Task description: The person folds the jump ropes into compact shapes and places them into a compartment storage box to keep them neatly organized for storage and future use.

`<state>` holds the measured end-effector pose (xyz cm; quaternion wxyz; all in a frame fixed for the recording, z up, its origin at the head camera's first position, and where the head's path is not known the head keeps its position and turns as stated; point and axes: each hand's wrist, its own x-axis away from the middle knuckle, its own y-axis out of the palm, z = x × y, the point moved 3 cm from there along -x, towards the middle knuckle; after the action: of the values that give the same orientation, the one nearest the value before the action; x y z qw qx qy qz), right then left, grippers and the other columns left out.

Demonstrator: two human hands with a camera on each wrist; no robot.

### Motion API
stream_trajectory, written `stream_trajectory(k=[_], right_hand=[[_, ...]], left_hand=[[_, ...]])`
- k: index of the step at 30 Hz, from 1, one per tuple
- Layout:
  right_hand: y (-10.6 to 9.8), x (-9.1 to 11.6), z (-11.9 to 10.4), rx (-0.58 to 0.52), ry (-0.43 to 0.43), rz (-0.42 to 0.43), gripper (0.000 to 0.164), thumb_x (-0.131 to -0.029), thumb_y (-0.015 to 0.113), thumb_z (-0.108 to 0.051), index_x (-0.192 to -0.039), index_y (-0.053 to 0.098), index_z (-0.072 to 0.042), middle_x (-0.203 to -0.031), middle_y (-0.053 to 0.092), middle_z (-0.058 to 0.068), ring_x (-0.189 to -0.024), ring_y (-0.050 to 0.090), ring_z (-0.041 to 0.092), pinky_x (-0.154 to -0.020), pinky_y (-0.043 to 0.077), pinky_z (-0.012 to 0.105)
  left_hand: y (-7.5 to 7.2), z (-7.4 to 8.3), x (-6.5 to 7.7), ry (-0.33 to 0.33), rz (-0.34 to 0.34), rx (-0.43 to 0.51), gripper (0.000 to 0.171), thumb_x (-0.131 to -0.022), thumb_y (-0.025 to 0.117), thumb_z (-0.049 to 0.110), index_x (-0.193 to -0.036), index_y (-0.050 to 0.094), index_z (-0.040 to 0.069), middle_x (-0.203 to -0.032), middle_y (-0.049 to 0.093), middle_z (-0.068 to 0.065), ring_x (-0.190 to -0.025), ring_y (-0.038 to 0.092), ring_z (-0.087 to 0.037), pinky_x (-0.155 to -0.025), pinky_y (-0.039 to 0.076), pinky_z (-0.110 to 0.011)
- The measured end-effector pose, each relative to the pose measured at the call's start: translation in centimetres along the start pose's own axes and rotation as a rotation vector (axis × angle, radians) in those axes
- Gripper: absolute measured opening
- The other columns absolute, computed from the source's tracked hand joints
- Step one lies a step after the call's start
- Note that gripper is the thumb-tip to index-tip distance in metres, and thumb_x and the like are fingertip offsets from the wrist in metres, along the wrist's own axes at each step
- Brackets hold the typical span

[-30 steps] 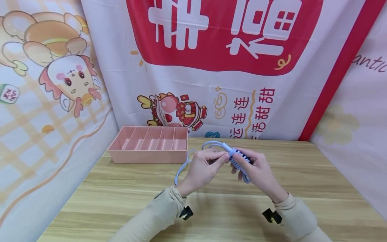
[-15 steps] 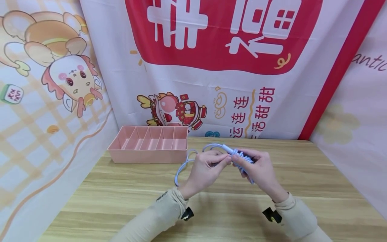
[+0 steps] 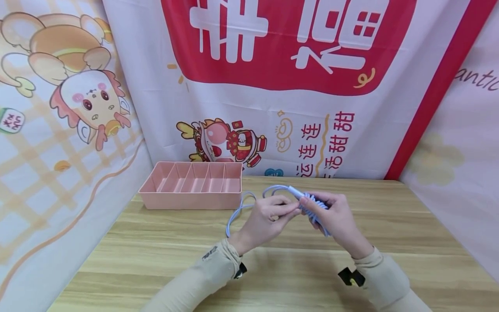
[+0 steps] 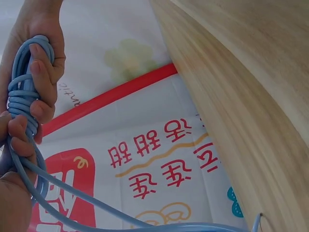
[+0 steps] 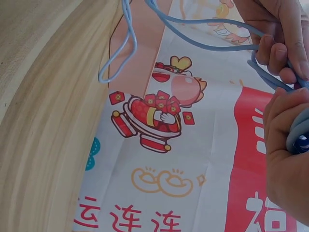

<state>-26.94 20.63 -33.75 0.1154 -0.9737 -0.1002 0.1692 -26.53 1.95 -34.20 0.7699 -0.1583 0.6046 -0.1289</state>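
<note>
A light blue cord (image 3: 315, 203) is wound into a long bundle, with several turns wrapped around its middle. My right hand (image 3: 338, 221) grips the bundle, fingers curled around it in the left wrist view, where the coiled cord (image 4: 21, 94) shows most plainly. With thumb and fingertips, my left hand (image 3: 269, 219) pinches the cord at the bundle's near-left end, close to the right thumb. A pale straight tube-like piece (image 3: 295, 191) sticks out of the bundle's upper left. Loose cord (image 3: 233, 223) loops out behind the left hand. Part of the bundle is hidden by the fingers.
A pink box (image 3: 191, 201) with thin dividers stands at the back left of the wooden table (image 3: 187, 242), close to the loose loops. Printed cloth (image 3: 273, 99) hangs behind the table and along both sides.
The bundle has turned in my right hand, so its wrapped turns show more and a dark part is now hidden. My left hand has shifted slightly right, still pinching the cord.
</note>
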Motion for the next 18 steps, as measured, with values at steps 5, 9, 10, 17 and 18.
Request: stream_trajectory(k=[5,9,10,17,18], right_hand=[[-0.14,0.05,-0.12,-0.006,-0.004,0.025,0.033,-0.094,0.069,-0.033,-0.109,0.073,-0.003,-0.074,0.064,0.017,-0.048,0.052,0.022,-0.039,0.045,0.032],[-0.27,0.09,-0.11,-0.001,-0.006,0.031,0.033,-0.094,0.069,-0.033,-0.109,0.073,-0.005,-0.076,0.064,0.019,-0.049,0.053,0.022,-0.039,0.045,0.032],[-0.30,0.10,-0.11,0.000,-0.006,0.035,0.033,-0.094,0.069,-0.034,-0.109,0.073,-0.005,-0.076,0.064,0.020,-0.049,0.053,0.022,-0.039,0.045,0.032],[-0.43,0.26,-0.39,-0.037,-0.043,0.076,0.031,-0.095,0.068,-0.028,-0.110,0.072,0.000,-0.078,0.066,0.020,-0.048,0.053,0.021,-0.039,0.045,0.031],[-0.45,0.32,-0.51,-0.047,-0.054,0.078,0.031,-0.096,0.068,-0.026,-0.110,0.071,0.001,-0.078,0.067,0.020,-0.048,0.053,0.021,-0.039,0.045,0.031]], left_hand=[[0.04,0.11,-0.09,-0.013,-0.005,0.026,0.024,-0.084,0.074,-0.006,-0.109,0.072,-0.005,-0.089,0.069,-0.004,-0.075,0.060,-0.005,-0.063,0.048,-0.013],[0.14,0.09,-0.01,-0.067,-0.021,0.089,0.023,-0.088,0.070,-0.005,-0.111,0.071,-0.006,-0.088,0.068,-0.002,-0.074,0.059,-0.002,-0.064,0.051,-0.015],[0.18,0.07,0.03,-0.081,-0.023,0.108,0.023,-0.089,0.069,-0.005,-0.112,0.070,-0.006,-0.088,0.069,-0.003,-0.073,0.060,-0.002,-0.064,0.052,-0.016],[0.38,0.06,0.02,-0.143,-0.025,0.165,0.019,-0.092,0.066,-0.002,-0.111,0.070,-0.001,-0.092,0.070,-0.005,-0.069,0.061,-0.003,-0.062,0.055,-0.020],[0.36,0.04,0.00,-0.158,-0.032,0.179,0.019,-0.093,0.066,-0.002,-0.111,0.070,-0.002,-0.092,0.071,-0.005,-0.068,0.061,-0.003,-0.060,0.054,-0.020]])
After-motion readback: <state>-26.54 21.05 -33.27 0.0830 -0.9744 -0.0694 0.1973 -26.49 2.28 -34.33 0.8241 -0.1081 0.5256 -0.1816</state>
